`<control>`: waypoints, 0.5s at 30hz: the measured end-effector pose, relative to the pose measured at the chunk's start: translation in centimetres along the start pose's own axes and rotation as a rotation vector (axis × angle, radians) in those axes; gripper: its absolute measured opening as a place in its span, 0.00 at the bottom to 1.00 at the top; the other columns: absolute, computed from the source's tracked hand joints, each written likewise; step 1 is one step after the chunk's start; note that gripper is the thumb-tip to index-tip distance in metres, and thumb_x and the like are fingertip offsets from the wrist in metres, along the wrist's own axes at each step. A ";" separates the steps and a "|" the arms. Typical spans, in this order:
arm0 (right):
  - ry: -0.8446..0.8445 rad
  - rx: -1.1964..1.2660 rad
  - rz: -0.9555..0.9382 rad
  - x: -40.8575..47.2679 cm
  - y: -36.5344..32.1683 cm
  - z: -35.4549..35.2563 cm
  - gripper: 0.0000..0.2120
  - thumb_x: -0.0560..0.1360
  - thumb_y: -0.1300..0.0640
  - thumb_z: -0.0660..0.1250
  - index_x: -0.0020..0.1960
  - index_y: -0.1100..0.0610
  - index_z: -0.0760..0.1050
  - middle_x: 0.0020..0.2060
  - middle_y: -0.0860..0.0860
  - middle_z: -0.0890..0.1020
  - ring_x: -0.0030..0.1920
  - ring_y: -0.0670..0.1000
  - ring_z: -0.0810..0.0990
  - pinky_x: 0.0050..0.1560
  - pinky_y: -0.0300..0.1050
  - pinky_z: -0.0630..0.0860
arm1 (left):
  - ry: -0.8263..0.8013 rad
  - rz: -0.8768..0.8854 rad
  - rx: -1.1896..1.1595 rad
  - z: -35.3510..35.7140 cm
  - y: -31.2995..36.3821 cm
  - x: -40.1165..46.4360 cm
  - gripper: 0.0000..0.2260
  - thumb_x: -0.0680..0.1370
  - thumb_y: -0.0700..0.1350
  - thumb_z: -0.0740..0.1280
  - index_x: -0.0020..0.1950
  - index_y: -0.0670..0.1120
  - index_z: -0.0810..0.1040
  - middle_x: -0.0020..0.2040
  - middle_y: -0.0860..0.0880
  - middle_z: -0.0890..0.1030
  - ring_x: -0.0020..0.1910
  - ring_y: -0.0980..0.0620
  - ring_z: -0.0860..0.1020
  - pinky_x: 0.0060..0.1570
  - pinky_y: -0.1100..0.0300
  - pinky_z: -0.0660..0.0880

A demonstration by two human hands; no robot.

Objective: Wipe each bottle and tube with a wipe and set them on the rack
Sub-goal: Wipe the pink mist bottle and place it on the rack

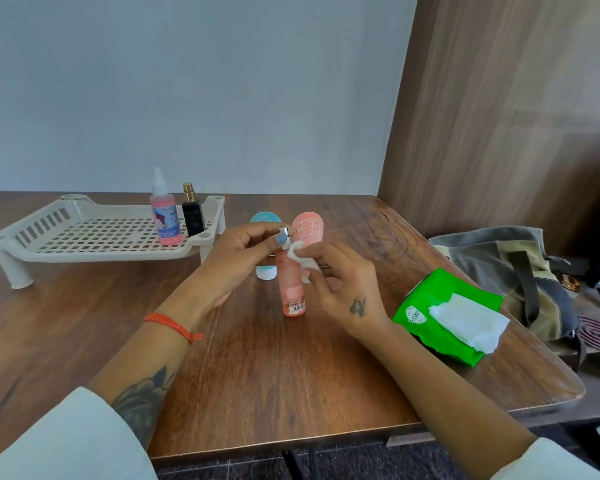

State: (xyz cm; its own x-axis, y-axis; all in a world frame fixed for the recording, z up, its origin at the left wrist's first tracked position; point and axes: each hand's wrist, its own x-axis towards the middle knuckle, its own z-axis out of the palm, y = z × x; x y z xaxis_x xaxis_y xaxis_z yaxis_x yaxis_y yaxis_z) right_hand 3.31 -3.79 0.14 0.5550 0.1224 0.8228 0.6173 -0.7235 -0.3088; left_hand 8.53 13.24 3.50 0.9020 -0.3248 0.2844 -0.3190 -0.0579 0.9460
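Pink bottle [292,289] is being held upright above table [274,368] centre, cap pinched by L hand [236,261]; wipe [300,259] is being pressed to its neck by R hand [347,289], fingers curled. Rack [94,233] w/ 2 bottles is sitting far left.

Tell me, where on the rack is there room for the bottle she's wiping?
The rack is bare across its left and middle grid. Only its right end is crowded, where the pink pump bottle and black bottle stand side by side.
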 end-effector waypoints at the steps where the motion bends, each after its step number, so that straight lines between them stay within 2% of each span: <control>1: 0.000 0.003 0.009 -0.3 0.0 0.0 0.11 0.69 0.66 0.67 0.51 0.58 0.79 0.46 0.51 0.82 0.44 0.46 0.79 0.42 0.35 0.77 | -0.006 0.002 0.002 0.0 -0.1 0.0 0.12 0.76 0.43 0.66 0.59 0.45 0.80 0.55 0.48 0.83 0.57 0.52 0.80 0.58 0.57 0.76; 4: -0.039 -0.004 0.014 -0.6 0.2 -0.1 0.09 0.66 0.67 0.67 0.44 0.59 0.80 0.41 0.50 0.81 0.40 0.41 0.75 0.39 0.28 0.71 | -0.019 0.001 0.002 0.1 0.0 0.0 0.12 0.77 0.43 0.65 0.60 0.44 0.79 0.55 0.48 0.82 0.57 0.52 0.79 0.57 0.59 0.77; 7: -0.062 0.018 0.012 -0.7 0.0 -0.2 0.07 0.64 0.68 0.67 0.38 0.59 0.80 0.37 0.50 0.81 0.37 0.40 0.73 0.37 0.26 0.67 | -0.025 -0.001 -0.014 0.0 0.0 0.1 0.12 0.77 0.43 0.65 0.60 0.44 0.79 0.56 0.47 0.82 0.58 0.51 0.79 0.59 0.55 0.76; 11: 0.077 0.022 -0.017 -0.3 -0.2 -0.3 0.08 0.71 0.63 0.65 0.48 0.60 0.80 0.42 0.52 0.82 0.40 0.45 0.78 0.38 0.32 0.73 | -0.038 -0.009 -0.020 0.0 -0.1 0.0 0.13 0.77 0.43 0.65 0.60 0.43 0.79 0.56 0.47 0.82 0.58 0.51 0.79 0.61 0.53 0.75; 13: 0.056 0.036 0.003 -0.1 -0.4 -0.2 0.10 0.72 0.61 0.64 0.52 0.60 0.78 0.45 0.52 0.82 0.42 0.47 0.79 0.40 0.35 0.76 | -0.043 -0.010 -0.014 0.1 -0.1 0.0 0.13 0.77 0.43 0.65 0.60 0.44 0.79 0.56 0.48 0.82 0.58 0.52 0.79 0.62 0.53 0.74; 15: 0.019 0.056 0.045 -0.2 -0.4 -0.1 0.11 0.71 0.60 0.62 0.51 0.59 0.77 0.45 0.51 0.82 0.42 0.48 0.80 0.39 0.40 0.78 | -0.053 -0.013 -0.024 0.1 0.0 0.0 0.13 0.77 0.42 0.65 0.60 0.44 0.79 0.56 0.48 0.82 0.58 0.53 0.79 0.62 0.54 0.74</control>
State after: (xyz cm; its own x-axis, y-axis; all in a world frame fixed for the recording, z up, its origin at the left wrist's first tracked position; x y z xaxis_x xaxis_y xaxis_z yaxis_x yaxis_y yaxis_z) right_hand 2.90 -3.55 0.16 0.5726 0.0772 0.8162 0.6224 -0.6889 -0.3714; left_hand 8.46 13.14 3.47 0.8891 -0.3737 0.2643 -0.2999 -0.0395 0.9531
